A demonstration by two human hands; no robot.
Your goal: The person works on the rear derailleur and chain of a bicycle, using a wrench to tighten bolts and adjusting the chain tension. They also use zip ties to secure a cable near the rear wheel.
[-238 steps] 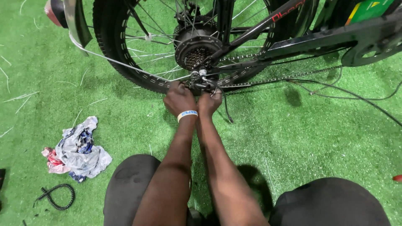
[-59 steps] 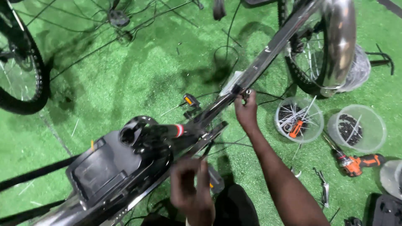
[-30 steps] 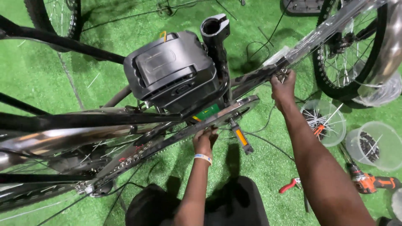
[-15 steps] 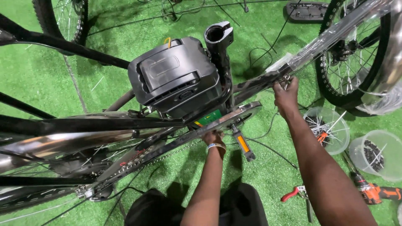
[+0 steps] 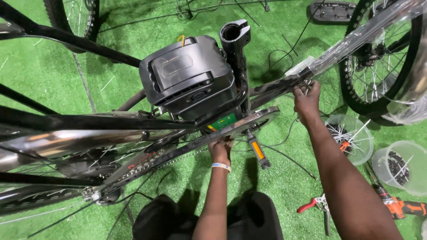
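I look down through a black electric bicycle frame (image 5: 102, 122) with a boxy black battery pack (image 5: 189, 78) beside the open seat tube clamp (image 5: 235, 32). My left hand (image 5: 221, 149), with a pale wristband, reaches up under the chain guard (image 5: 231, 130) near the crank; its fingers are partly hidden by the guard, next to a pedal (image 5: 258, 153) with an orange reflector. My right hand (image 5: 307, 100) is raised to the plastic-wrapped frame tube (image 5: 351, 44), fingers pinched on a small metal fitting there.
A spoked wheel (image 5: 378, 66) stands at the right, another wheel (image 5: 71, 22) at top left. On the green turf lie two clear tubs (image 5: 400, 166) of small parts, red-handled cutters (image 5: 316, 205), an orange and black drill (image 5: 398, 206), and loose cables.
Earlier both hands worked low at the rear wheel hub. The view has since swung above the frame; over the last second my hands barely moved, the camera drifting slightly closer.
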